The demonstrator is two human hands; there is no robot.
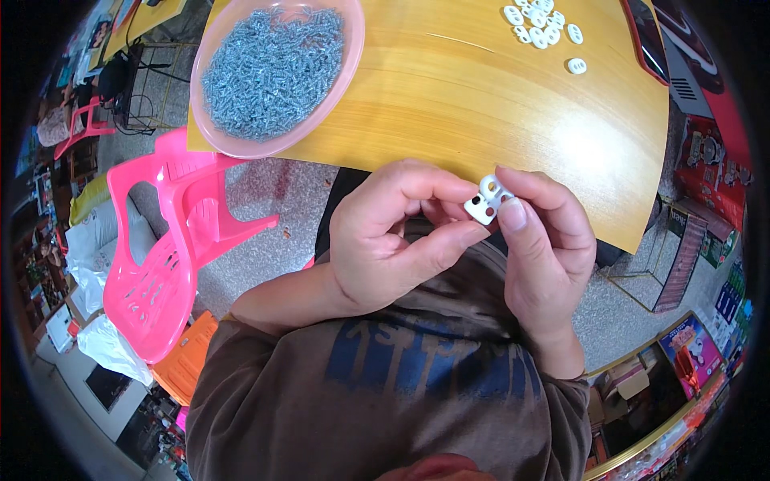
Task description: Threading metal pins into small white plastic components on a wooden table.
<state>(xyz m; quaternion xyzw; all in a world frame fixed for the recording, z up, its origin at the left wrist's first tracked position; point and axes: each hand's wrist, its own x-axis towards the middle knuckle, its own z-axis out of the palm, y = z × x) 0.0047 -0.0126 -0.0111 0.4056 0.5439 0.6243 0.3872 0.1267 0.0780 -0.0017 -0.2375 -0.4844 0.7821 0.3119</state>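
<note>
Beside the table (pixel 449 104), the left hand (pixel 393 240) and the right hand (pixel 549 240) both pinch a white holed part (pixel 480 214), probably so its holes are uncovered.

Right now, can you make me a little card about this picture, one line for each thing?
Left hand: pinching a white holed part; one piece or two, unclear
Right hand: pinching there too
Table: yellow
Pink bowl: table's left side, holding many small silvery bits
White oval pieces: loose group, far right of table
Pink chair: left, on the floor
</note>
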